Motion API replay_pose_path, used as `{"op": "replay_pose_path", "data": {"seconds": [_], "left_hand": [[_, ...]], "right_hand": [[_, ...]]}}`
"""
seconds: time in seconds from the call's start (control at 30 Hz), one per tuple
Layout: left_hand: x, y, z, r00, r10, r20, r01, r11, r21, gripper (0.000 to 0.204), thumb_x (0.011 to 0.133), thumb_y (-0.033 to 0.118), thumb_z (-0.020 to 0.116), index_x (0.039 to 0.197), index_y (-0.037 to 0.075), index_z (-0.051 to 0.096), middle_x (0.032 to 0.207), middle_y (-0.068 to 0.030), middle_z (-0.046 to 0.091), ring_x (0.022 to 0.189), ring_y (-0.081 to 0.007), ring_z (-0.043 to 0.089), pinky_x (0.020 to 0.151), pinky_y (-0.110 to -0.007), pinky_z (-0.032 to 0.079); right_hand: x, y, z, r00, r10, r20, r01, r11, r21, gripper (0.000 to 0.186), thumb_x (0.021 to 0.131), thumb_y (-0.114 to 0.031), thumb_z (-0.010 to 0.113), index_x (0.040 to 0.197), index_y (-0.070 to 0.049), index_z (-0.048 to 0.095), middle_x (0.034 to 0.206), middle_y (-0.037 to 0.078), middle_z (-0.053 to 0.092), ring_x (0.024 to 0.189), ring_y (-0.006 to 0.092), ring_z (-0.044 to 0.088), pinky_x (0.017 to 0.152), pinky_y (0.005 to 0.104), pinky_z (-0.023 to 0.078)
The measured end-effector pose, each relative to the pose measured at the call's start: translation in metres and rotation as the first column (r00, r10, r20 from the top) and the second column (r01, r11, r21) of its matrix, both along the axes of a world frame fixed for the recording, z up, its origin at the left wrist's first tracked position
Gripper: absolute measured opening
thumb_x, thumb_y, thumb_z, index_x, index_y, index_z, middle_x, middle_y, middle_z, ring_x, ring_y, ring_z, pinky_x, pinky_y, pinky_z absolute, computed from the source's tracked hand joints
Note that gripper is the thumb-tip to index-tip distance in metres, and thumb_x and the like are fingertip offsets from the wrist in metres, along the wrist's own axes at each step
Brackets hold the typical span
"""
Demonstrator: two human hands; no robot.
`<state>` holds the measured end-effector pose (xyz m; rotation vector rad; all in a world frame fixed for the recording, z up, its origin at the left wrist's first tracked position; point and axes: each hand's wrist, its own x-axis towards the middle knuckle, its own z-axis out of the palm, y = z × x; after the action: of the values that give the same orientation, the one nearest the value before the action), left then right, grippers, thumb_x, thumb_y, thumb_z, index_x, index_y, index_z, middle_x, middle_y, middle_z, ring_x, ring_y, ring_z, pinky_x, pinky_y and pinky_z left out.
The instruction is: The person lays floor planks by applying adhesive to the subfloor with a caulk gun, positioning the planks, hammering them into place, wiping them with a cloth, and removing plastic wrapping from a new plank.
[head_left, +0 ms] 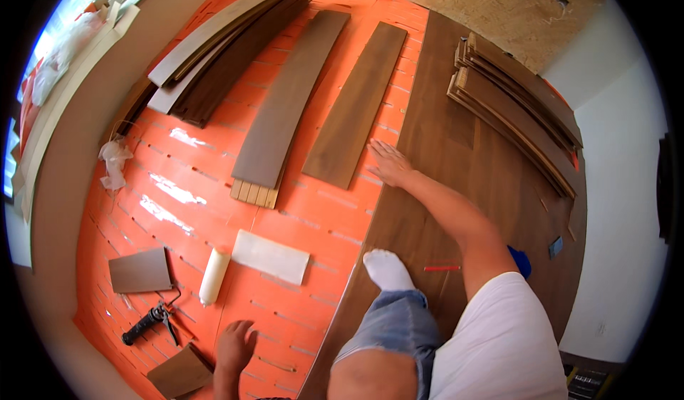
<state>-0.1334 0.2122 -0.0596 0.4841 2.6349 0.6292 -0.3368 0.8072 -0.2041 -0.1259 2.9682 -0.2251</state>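
My right hand (389, 163) reaches forward with its fingers spread, at the edge of the laid brown plank floor (434, 193). Just left of its fingertips, a loose brown floor plank (356, 108) lies on the orange underlayment (299, 321). My left hand (235, 344) hovers low over the underlayment, fingers apart and holding nothing. Near it are a short brown plank offcut (181, 371) and a black caulking gun (146, 323). Beyond these lie a white tube (214, 277), a pale flat board piece (271, 257) and a grey-brown offcut (140, 270).
Grey-brown planks (288, 108) rest farther left, beside a plank stack (235, 51) along the left wall. Another plank stack (513, 108) sits on the right. A red pencil (442, 268) and a small blue item (556, 247) lie on the laid floor near my right arm.
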Motion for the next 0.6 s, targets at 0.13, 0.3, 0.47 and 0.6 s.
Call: {"op": "replay_pose_path", "data": {"seconds": [0.13,0.3,0.47,0.6], "left_hand": [[-0.099,0.156,-0.052,0.976,-0.184,-0.113,0.195,0.975,0.102,0.027,0.086,0.010,0.072,0.111,0.002,0.067,0.112,-0.0151,0.069,0.107,-0.0366,0.063,0.095,-0.047,0.051],[-0.177,0.285,-0.088,0.986,-0.028,-0.162,0.049,0.990,0.130,0.031,0.088,0.008,0.071,0.118,0.001,0.063,0.124,-0.0169,0.063,0.115,-0.0375,0.059,0.100,-0.048,0.048],[-0.190,0.317,-0.119,0.991,0.105,-0.079,-0.089,0.979,0.185,0.034,0.089,0.005,0.068,0.122,0.000,0.062,0.124,-0.0177,0.063,0.113,-0.0380,0.060,0.097,-0.048,0.050],[-0.196,0.334,-0.138,0.911,0.369,0.184,-0.409,0.860,0.304,0.028,0.095,0.007,0.063,0.122,-0.002,0.061,0.118,-0.0159,0.066,0.106,-0.0324,0.065,0.089,-0.042,0.054]], "right_hand": [[-0.129,0.010,-0.024,0.995,0.089,-0.045,-0.087,0.995,0.046,0.075,0.108,-0.056,0.031,0.160,-0.002,0.027,0.170,0.014,0.022,0.158,0.0264,0.017,0.129,0.0422,0.015],[-0.237,0.095,-0.054,0.991,0.021,-0.135,-0.017,1.000,0.026,0.071,0.109,-0.052,0.030,0.161,-0.005,0.026,0.170,0.010,0.022,0.158,0.0240,0.018,0.129,0.0429,0.014],[-0.284,0.133,-0.057,0.970,-0.146,-0.194,0.154,0.988,0.027,0.069,0.110,-0.048,0.031,0.161,-0.002,0.026,0.170,0.013,0.021,0.158,0.0265,0.016,0.129,0.0431,0.013],[-0.236,0.092,-0.067,0.958,0.125,-0.259,-0.111,0.992,0.067,0.074,0.107,-0.050,0.038,0.156,0.004,0.032,0.166,0.020,0.027,0.157,0.0337,0.019,0.129,0.0468,0.014]]}}
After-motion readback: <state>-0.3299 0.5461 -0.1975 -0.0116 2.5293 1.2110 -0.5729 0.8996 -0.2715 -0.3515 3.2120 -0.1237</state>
